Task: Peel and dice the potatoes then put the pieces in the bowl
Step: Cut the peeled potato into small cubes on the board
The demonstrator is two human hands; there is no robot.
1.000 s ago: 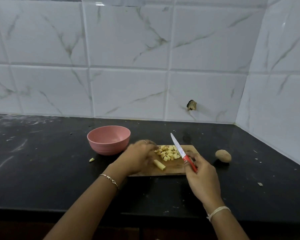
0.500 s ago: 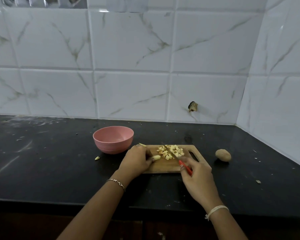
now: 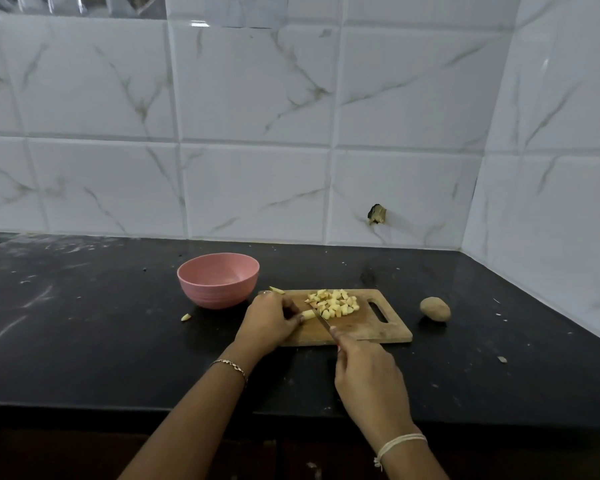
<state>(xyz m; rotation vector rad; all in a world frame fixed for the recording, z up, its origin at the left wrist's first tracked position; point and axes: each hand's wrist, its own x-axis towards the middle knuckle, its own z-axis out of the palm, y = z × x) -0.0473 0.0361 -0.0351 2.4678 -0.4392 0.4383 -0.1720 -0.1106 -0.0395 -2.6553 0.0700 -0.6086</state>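
A wooden cutting board (image 3: 368,329) lies on the black counter. A heap of diced potato (image 3: 335,303) sits on its far half. My left hand (image 3: 269,322) pinches a peeled potato stick (image 3: 308,314) against the board. My right hand (image 3: 368,370) grips a knife (image 3: 321,320); the blade rests across the stick's free end and my fingers hide the handle. A pink bowl (image 3: 218,279) stands left of the board. An unpeeled potato (image 3: 435,309) lies to the right of the board.
One loose potato piece (image 3: 185,317) lies on the counter in front of the bowl, another (image 3: 276,290) at the board's far left corner. Small scraps dot the counter on the right. Tiled walls close the back and right side; the counter edge runs near me.
The knife came down from pointing up above the board to lying across the potato stick. My left hand took hold of the stick and steadied it. The camera shifted slightly.
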